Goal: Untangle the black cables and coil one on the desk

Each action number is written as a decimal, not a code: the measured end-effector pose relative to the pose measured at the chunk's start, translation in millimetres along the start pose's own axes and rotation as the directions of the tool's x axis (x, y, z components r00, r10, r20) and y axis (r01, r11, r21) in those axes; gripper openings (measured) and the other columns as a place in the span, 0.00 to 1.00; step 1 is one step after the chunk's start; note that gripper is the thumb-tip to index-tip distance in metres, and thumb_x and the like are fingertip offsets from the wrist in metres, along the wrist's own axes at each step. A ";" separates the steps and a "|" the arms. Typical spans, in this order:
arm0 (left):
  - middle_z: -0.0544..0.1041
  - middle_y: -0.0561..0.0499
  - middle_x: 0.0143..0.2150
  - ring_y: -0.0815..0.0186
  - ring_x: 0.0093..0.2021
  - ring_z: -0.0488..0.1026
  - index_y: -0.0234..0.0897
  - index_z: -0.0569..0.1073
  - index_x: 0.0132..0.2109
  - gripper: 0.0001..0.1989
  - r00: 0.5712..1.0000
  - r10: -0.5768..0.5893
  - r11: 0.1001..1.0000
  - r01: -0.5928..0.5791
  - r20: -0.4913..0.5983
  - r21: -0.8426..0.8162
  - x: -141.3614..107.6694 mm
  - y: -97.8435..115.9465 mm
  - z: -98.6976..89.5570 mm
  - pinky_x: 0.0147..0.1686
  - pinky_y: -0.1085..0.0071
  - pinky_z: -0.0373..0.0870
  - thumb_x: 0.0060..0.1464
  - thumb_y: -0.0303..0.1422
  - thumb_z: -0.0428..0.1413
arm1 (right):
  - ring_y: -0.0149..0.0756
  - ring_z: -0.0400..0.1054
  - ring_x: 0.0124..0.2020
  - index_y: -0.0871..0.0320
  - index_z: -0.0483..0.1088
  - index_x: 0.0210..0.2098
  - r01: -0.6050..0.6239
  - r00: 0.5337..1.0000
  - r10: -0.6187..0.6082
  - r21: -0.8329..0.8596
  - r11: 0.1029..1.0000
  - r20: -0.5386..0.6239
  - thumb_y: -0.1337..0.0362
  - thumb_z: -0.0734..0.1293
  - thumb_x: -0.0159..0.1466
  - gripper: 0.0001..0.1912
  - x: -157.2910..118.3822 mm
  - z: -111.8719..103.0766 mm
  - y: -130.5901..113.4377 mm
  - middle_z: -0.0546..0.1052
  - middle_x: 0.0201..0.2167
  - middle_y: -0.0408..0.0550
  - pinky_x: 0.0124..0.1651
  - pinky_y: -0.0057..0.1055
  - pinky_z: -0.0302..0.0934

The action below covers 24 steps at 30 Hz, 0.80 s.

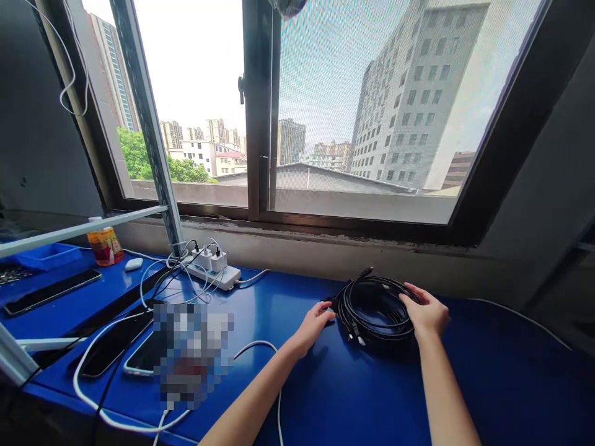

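Observation:
A coil of black cables (pixel 346 319) with several connector plugs lies on the blue tabletop (pixel 353 396), near the wall below the window. My right hand (pixel 426 311) closes on the coil's right side, thumb over its inner edge and fingers behind. At the left side, my left hand (pixel 315 323) has its thumb and fingertips around a dark part at the coil's edge; that part is mostly covered. One black plug (pixel 367 271) sticks up at the back of the loops, and pale plug ends (pixel 361 340) show at the front.
Left of my arms are a white power strip (pixel 223 277) with chargers and tangled cords, several phones such as one dark phone (pixel 53 291), an orange container (pixel 106 244) and a blue tray (pixel 49 255). A metal frame post (pixel 160 167) rises there. A white cable (pixel 279 402) passes beneath my left forearm.

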<state>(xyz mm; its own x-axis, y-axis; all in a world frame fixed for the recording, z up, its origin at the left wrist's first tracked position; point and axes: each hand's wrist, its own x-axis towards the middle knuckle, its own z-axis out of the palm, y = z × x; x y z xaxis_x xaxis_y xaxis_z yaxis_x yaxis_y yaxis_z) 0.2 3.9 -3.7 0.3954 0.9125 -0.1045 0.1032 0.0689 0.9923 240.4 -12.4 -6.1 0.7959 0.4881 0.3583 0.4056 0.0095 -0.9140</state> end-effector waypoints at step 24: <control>0.72 0.48 0.25 0.63 0.29 0.68 0.38 0.68 0.27 0.24 0.900 0.291 0.886 -0.381 -0.323 -0.263 -1.1 16.4 -12.4 0.33 0.67 0.64 0.41 0.56 0.46 | 0.26 0.63 0.18 0.57 0.76 0.29 0.009 0.874 -0.122 0.234 0.972 0.470 0.69 0.63 0.45 0.13 -85.4 86.5 -171.7 0.73 0.28 0.43 0.22 0.25 0.61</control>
<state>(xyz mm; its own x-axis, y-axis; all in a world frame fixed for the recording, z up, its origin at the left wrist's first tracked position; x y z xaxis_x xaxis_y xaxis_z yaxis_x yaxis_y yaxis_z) -9.9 9.1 13.5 0.0912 0.9720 0.2167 -0.2997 -0.1808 0.9368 63.9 19.8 103.8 0.4354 0.8356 0.3349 0.2962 0.2183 -0.9298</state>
